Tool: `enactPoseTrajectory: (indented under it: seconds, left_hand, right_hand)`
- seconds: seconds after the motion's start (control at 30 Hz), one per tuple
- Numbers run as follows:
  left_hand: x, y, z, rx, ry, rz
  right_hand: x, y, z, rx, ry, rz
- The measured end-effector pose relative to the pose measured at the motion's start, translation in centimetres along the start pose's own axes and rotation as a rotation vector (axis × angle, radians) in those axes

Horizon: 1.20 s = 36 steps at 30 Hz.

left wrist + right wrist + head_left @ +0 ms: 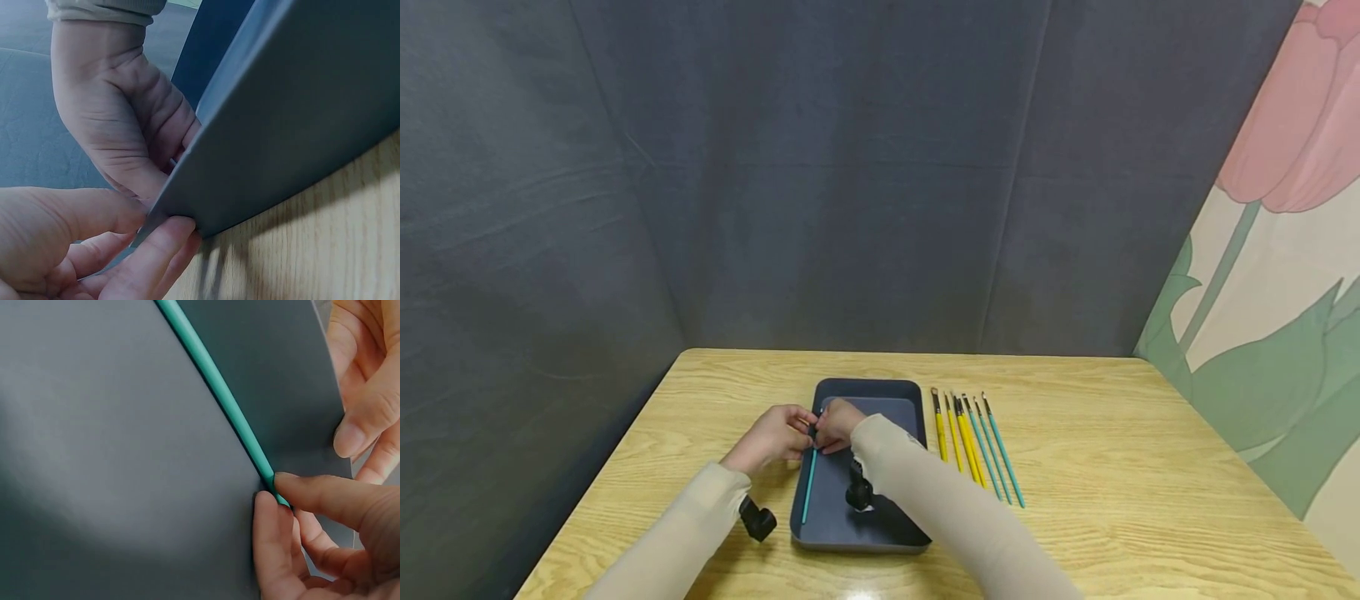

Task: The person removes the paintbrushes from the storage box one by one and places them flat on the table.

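A dark grey rectangular tray (859,547) lies on the table. Along the left side of its floor is a teal-handled paintbrush (809,487), running lengthwise beside the wall. My right hand (838,422) reaches inside the tray and pinches this brush toward its far end. In the right wrist view, thumb and fingers (312,487) meet around the teal handle (215,381). The brush's tip is hidden by the hands. With thumb inside and fingers outside, my left hand (775,435) pinches the tray's left rim, as the left wrist view shows at the wall (262,125).
Right of the tray, several paintbrushes lie side by side on the wooden table (1112,467), with yellow handles (942,437) and teal handles (1003,454), bristles pointing away. A dark curtain (850,208) hangs behind, and a tulip-patterned cloth (1277,333) is at the right.
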<state>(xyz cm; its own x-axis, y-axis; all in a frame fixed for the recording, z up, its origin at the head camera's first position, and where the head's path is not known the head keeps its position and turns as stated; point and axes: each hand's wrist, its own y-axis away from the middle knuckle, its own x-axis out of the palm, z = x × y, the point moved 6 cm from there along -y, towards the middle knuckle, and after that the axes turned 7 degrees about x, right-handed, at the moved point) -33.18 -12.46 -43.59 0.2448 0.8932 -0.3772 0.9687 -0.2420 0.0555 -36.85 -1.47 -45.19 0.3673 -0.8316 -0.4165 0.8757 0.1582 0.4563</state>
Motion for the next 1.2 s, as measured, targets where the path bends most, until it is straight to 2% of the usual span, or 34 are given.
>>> enactPoseTrajectory:
  seconds: [0.6, 0.8, 1.2]
  left_hand:
    - [-0.10, -0.23, 0.20, -0.002, 0.010, -0.007]
    - [-0.09, -0.23, 0.18, -0.006, 0.005, -0.016]
    - [-0.12, -0.22, 0.12, -0.007, -0.004, -0.018]
  right_hand:
    - [0.15, -0.25, 0.02, 0.032, 0.023, -0.022]
    - [-0.03, -0.15, 0.14, 0.017, 0.063, -0.044]
    - [-0.18, -0.19, 0.19, 0.015, 0.083, -0.026]
